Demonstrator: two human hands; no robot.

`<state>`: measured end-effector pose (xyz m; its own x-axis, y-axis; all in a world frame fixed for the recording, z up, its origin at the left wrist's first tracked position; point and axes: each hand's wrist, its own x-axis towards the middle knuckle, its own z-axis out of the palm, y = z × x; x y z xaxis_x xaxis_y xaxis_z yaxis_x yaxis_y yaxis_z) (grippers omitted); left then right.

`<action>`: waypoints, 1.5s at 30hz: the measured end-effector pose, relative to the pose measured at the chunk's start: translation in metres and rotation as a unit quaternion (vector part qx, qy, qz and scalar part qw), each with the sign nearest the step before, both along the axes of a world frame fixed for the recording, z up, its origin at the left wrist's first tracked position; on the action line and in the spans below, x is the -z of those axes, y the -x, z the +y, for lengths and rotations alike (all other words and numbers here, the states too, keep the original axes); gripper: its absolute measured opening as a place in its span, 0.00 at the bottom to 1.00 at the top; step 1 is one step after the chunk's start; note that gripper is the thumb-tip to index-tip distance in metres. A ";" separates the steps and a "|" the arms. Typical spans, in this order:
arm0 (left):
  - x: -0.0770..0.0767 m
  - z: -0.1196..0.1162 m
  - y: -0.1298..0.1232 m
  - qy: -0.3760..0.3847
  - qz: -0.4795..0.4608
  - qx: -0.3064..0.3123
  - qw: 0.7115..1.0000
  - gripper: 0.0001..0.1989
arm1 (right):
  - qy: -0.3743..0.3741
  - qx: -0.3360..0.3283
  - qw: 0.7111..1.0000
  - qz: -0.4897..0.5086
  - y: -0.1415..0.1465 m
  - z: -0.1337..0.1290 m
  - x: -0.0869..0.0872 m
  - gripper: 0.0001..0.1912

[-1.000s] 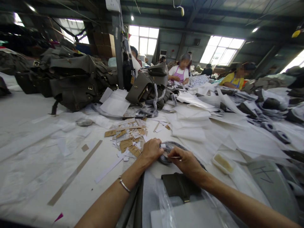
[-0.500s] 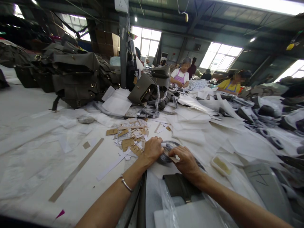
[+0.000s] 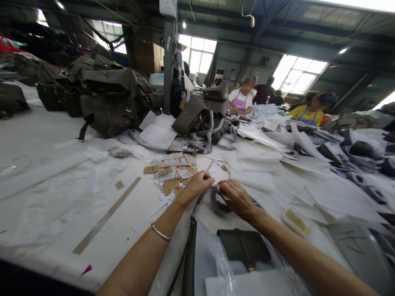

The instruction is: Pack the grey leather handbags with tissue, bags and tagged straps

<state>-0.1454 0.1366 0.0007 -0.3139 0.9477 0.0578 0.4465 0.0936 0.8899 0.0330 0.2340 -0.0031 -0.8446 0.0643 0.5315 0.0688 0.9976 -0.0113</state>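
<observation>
My left hand (image 3: 199, 183) is closed in a pinch above the table, its fingertips close to those of my right hand. What it pinches, if anything, is too small to make out. My right hand (image 3: 237, 198) is closed on a small brown card tag (image 3: 225, 197), mostly covered by the fingers. Just under both hands lies a coiled strap in plastic wrap (image 3: 219, 204), forming a dark ring. Nearer me is a dark olive bag (image 3: 243, 246) with clear plastic and white sheet around it. Left of my hands spreads a pile of brown and white tags with strings (image 3: 170, 186).
A long grey-brown strip (image 3: 108, 216) lies at left. Olive bags (image 3: 108, 100) stand behind near a post (image 3: 168, 65). White foam sheets (image 3: 262, 160) and wrapped bag parts crowd the right. A shallow dish (image 3: 296, 221) sits right. Co-workers (image 3: 242, 100) sit across the table.
My left hand has come off the coiled strap and moved slightly up, its fingers now pinched. My right hand stays by the coil with the tag. The view has shifted a little left.
</observation>
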 end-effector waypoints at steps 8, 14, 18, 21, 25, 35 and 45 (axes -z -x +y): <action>0.005 0.002 0.001 0.068 -0.217 0.087 0.970 0.31 | -0.071 -0.072 0.995 0.013 0.005 -0.017 -0.033 0.14; 0.001 0.001 0.003 0.072 -0.183 0.056 0.979 0.23 | -0.069 -0.072 0.995 -0.002 0.006 -0.023 -0.027 0.10; 0.003 0.000 0.008 0.061 -0.113 0.019 0.992 0.19 | -0.015 -0.105 0.992 -0.065 0.006 -0.015 -0.028 0.11; 0.003 -0.001 0.006 0.057 -0.085 0.019 0.995 0.19 | 0.042 -0.086 0.991 -0.099 0.011 -0.010 -0.036 0.10; 0.002 -0.002 0.002 0.049 -0.089 0.035 0.994 0.19 | 0.182 -0.016 0.975 -0.130 0.023 -0.007 -0.045 0.07; -0.015 -0.008 -0.003 0.059 -0.245 0.108 0.962 0.15 | 0.626 0.095 0.767 -0.108 0.034 0.010 -0.042 0.21; -0.025 -0.016 0.003 0.020 -0.235 0.117 0.965 0.13 | 0.712 0.080 0.692 -0.091 0.028 -0.003 -0.056 0.22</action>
